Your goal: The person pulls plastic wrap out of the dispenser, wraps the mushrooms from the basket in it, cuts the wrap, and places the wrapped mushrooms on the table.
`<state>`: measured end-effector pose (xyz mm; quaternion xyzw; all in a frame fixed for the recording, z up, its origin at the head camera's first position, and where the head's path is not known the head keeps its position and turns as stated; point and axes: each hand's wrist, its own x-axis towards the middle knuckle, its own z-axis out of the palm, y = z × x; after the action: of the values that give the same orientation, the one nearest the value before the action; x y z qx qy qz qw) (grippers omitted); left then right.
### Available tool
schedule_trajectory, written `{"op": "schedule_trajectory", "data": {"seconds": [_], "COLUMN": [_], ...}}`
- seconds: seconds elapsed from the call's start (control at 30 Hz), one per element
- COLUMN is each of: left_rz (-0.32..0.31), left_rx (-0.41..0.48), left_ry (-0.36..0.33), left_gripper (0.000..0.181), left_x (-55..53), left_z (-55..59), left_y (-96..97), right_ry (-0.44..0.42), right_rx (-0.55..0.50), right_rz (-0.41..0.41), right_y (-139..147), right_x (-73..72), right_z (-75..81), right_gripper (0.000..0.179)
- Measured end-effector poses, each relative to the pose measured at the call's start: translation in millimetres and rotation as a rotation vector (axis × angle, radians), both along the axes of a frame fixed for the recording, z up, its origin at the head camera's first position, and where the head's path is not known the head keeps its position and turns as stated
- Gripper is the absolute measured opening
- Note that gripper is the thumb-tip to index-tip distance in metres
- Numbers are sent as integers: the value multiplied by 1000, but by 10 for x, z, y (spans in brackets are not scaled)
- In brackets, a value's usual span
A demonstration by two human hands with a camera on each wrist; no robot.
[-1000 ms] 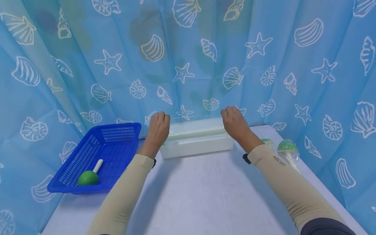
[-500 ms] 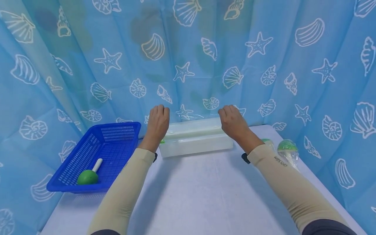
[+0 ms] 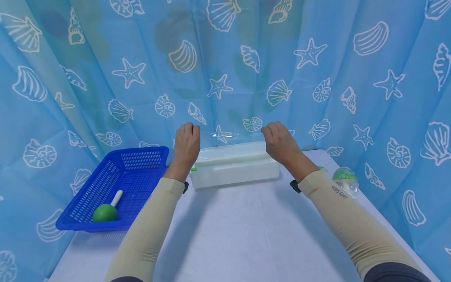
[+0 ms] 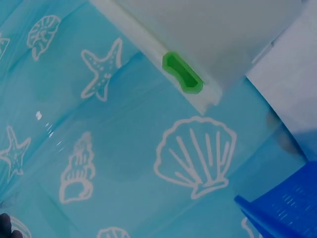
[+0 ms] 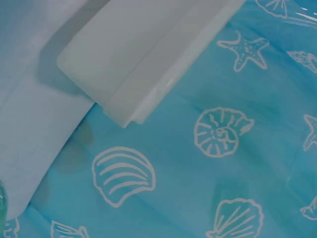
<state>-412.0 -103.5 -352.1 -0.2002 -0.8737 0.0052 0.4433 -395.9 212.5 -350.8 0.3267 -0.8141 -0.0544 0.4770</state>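
Note:
A white cling film dispenser box (image 3: 235, 175) lies across the far part of the table, its lid raised. Clear cling film (image 3: 230, 135) stretches between my two hands above it, visible mainly by its glints. My left hand (image 3: 188, 141) pinches the film's left side with curled fingers. On the right, my right hand (image 3: 280, 143) pinches the other side. A green slide cutter (image 4: 183, 73) sits at the box's left end in the left wrist view. Both thumbs are hidden in the head view. The box's right end (image 5: 119, 106) shows in the right wrist view.
At the left stands a blue plastic basket (image 3: 92, 226) holding a green maraca (image 3: 105, 212) with a white handle. Film-wrapped maracas with green tops (image 3: 345, 174) lie by the right edge, partly behind my right forearm. A blue shell-print curtain (image 3: 225, 58) hangs behind the white table (image 3: 232, 235).
Both hands have risen, the left also shifting slightly left, and the film between them is higher above the box. The green slide cutter has come out from behind my left wrist.

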Motion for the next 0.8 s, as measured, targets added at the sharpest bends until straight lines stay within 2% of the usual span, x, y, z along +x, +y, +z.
{"op": "schedule_trajectory", "data": {"seconds": [0.13, 0.5, 0.8], "left_rz": [11, -3, -61], "left_rx": [17, 27, 49], "left_ry": [7, -2, 0], "left_gripper": [6, 7, 13], "left_x": [4, 15, 61], "left_z": [30, 117, 219], "left_y": [-17, -62, -117], "right_ry": [8, 1, 37], "right_rx": [-13, -40, -40], "right_rz": [21, 11, 41], "right_y": [-15, 9, -7], "right_x": [27, 72, 127], "right_z": [51, 165, 257], "right_gripper": [13, 18, 17]}}
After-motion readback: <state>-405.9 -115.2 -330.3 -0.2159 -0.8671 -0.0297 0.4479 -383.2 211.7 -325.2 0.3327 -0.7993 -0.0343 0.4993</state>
